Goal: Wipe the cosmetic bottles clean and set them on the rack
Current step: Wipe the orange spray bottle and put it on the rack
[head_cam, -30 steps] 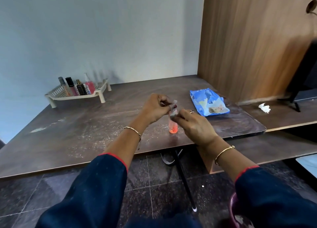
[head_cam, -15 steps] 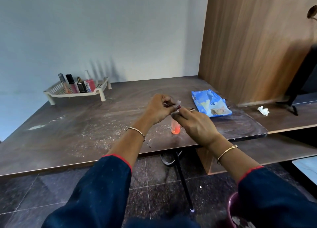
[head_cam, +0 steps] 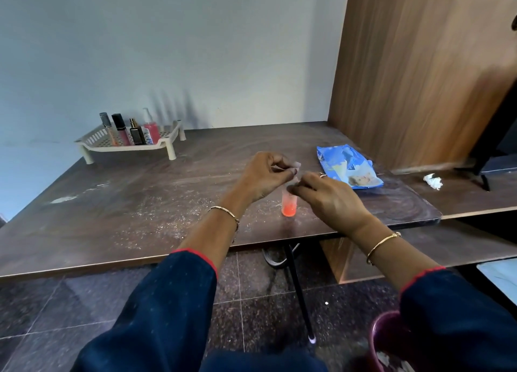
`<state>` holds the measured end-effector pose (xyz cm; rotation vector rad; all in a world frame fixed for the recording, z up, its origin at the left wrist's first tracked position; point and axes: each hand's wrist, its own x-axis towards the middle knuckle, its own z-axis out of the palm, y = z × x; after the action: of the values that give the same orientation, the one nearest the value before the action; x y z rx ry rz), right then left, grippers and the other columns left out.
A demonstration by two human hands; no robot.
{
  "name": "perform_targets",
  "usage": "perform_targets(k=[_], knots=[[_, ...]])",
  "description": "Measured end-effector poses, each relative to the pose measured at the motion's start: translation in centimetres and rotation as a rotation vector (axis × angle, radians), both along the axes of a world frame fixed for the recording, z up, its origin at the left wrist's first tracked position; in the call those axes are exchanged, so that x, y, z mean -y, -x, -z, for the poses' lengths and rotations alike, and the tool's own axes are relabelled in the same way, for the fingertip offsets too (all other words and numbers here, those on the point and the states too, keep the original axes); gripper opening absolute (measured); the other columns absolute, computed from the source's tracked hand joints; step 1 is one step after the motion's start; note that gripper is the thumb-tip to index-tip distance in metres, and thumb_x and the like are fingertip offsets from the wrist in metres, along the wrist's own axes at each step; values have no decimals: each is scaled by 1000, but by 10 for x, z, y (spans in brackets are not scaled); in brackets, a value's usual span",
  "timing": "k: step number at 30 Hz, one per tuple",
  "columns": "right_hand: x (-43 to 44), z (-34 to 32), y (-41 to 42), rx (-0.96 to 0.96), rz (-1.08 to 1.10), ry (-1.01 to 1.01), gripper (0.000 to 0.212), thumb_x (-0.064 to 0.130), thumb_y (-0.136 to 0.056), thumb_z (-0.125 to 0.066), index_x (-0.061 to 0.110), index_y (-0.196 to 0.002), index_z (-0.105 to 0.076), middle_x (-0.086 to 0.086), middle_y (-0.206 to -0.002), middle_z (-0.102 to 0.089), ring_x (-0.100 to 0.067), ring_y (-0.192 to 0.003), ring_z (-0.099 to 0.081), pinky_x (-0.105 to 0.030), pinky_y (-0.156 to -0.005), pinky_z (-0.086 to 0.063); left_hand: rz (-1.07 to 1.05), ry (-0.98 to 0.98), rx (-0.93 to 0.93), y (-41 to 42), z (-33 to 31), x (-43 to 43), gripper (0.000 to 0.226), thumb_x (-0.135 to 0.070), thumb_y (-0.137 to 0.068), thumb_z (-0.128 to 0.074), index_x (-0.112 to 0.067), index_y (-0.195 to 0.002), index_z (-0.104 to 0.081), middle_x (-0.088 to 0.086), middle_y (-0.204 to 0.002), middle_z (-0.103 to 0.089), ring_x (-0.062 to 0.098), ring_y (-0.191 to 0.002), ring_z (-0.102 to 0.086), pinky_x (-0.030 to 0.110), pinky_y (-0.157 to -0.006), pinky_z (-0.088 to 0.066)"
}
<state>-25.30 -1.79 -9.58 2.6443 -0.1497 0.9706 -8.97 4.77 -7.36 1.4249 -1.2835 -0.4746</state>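
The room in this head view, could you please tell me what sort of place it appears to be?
Probably a home room with a work or dressing corner: a dusty dark table against a plain wall, a small rack of cosmetic bottles, a wood-panelled unit and a blue wipes pack.

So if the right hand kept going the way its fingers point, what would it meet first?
The right hand points left and slightly away, fingertips at the top of the orange bottle. It would likely meet the left hand first, just beyond the bottle top, though depth is unclear.
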Motion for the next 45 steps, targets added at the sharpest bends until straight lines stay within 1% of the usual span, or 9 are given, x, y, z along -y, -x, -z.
perform_targets(k=[7, 15, 19, 22, 24, 29, 33, 36, 45], knots=[[2, 30, 2, -302, -58, 28, 31, 20, -85, -38, 11, -97, -65, -9, -90, -58, -30, -60, -57, -35, -33, -40, -30, 30, -81, 5, 4, 1, 6, 1, -79, -67, 0, -84, -71, 7, -94, -73, 15, -86, -70, 31, -83, -57], [0, 6, 0, 77, -20, 13, 28, 11, -88, -46, 9, -101, -70, -5, -88, -51, -28, -63, -56, -33, -39, -38, -10, 64, -125, 5, 8, 1, 8, -1, -78, -71, 3, -85, -70, 8, -90, -73, 17, -86, -71, 26, -79, -56], [2, 27, 3, -186, -75, 153, 28, 15, -89, -42, 6, -97, -67, -8, -90, -53, -29, -59, -55, -34, -35, -35, -12, 78, -176, 8, 8, 1, 15, 0, -74, -75, 2, -88, -71, 10, -90, -72, 16, -83, -69, 28, -80, -57], [6, 30, 4, -319, -98, 132, 29, 15, -88, -40, 6, -98, -66, -11, -90, -59, -31, -61, -57, -34, -33, -40, -5, 62, -134, 5, 7, 4, 16, 3, -76, -72, 5, -92, -70, 15, -95, -71, 4, -77, -68, 21, -79, -56], [6, 20, 2, -243, -81, 115, 29, 14, -88, -39, 7, -95, -67, -10, -88, -57, -30, -58, -56, -35, -34, -39, 7, 52, -106, 2, 5, 5, 16, 5, -77, -70, 8, -93, -69, 16, -95, -71, 0, -73, -68, 17, -76, -55], [2, -3, 2, 9, 9, 85, 29, 9, -87, -45, 4, -104, -68, -11, -81, -59, -29, -64, -56, -34, -39, -39, 86, -11, 3, -8, -2, 3, 16, -1, -79, -71, -2, -94, -72, 2, -86, -72, 12, -85, -68, 29, -87, -54], [2, 20, 1, -140, -50, 134, 28, 12, -88, -43, 5, -102, -67, -11, -85, -58, -30, -61, -55, -35, -37, -40, 92, -17, -18, -10, -3, 0, 19, 3, -79, -69, 2, -98, -67, 3, -80, -69, 3, -73, -65, 20, -79, -54], [5, 32, 2, -300, -96, 151, 29, 15, -87, -42, 6, -102, -65, -10, -88, -58, -28, -59, -55, -34, -36, -38, 98, -20, -30, -11, -4, -1, 15, 4, -80, -69, -4, -91, -63, 9, -80, -68, 13, -75, -65, 28, -80, -55], [8, -2, -3, 10, 4, 76, 21, 5, -83, -62, 11, -103, -66, -7, -83, -61, -29, -57, -55, -35, -38, -40, 150, -20, -64, -15, -5, -5, 11, 4, -81, -66, -6, -82, -64, 5, -84, -68, 6, -77, -67, 24, -79, -57]])
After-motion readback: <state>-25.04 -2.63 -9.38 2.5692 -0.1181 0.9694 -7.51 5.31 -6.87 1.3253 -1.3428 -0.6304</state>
